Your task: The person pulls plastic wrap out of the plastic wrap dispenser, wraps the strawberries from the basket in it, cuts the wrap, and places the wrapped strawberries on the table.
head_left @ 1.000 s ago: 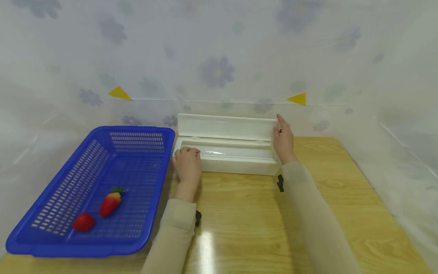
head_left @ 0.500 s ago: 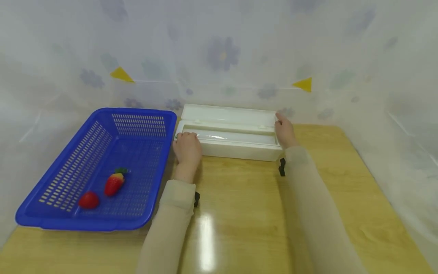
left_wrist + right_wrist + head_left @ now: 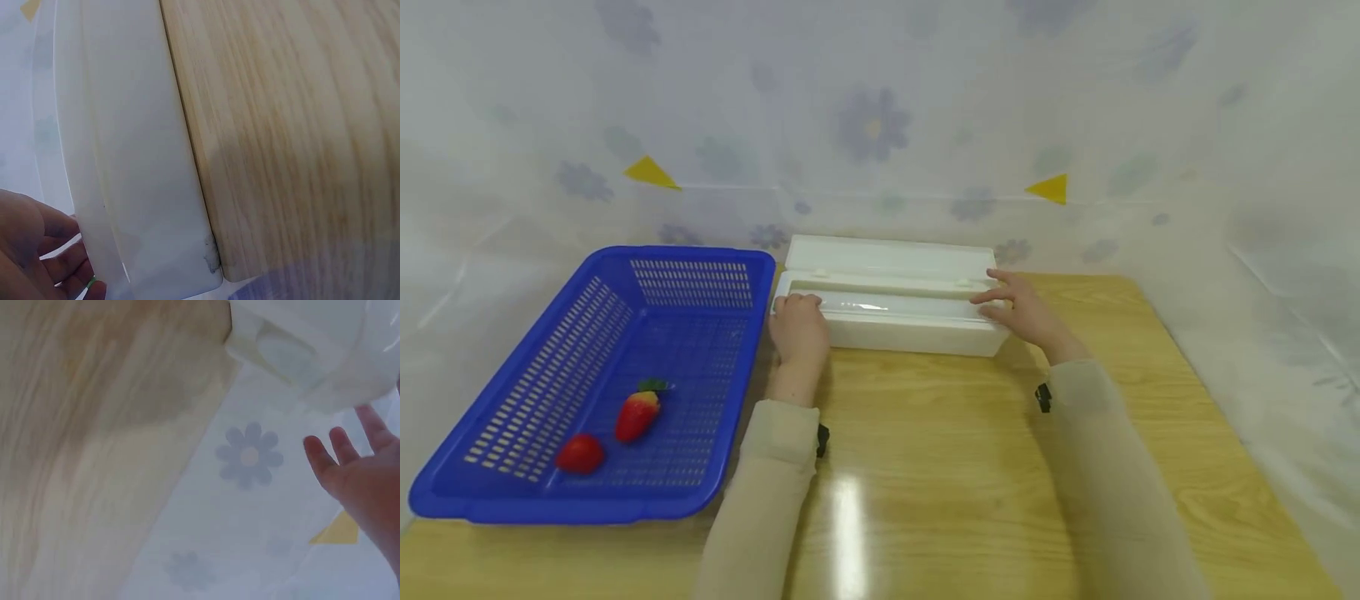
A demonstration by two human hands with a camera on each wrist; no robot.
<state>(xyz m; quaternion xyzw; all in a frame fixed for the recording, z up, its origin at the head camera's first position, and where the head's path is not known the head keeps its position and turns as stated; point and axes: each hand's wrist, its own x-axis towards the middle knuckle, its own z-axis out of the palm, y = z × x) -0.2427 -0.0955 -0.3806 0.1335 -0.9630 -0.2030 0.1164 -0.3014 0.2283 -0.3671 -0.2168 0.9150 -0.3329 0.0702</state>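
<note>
A long white lidded box [image 3: 917, 336] stands at the back of the table, its lid [image 3: 891, 254] leaning back on the hinges. Inside, a glossy surface reflects light. At the left end of the box, my left hand [image 3: 801, 329] grips the rim with curled fingers. The left wrist view has those fingers [image 3: 59, 265] against the box edge, beside a tiny green spot. Over the box's right end my right hand [image 3: 1026, 315] spreads its fingers, holding nothing. From the right wrist, its fingers [image 3: 320, 456] look loose near the box's end.
Left of the box stands a blue plastic basket [image 3: 587, 510] holding a strawberry [image 3: 637, 415] and a round red fruit [image 3: 581, 454]. A flowered plastic sheet [image 3: 880, 125] with yellow triangles hangs behind the wooden table [image 3: 925, 467].
The lid has tipped further back, and my right hand has let go of its right edge, coming down to the box's right end. My left hand stays at the left end.
</note>
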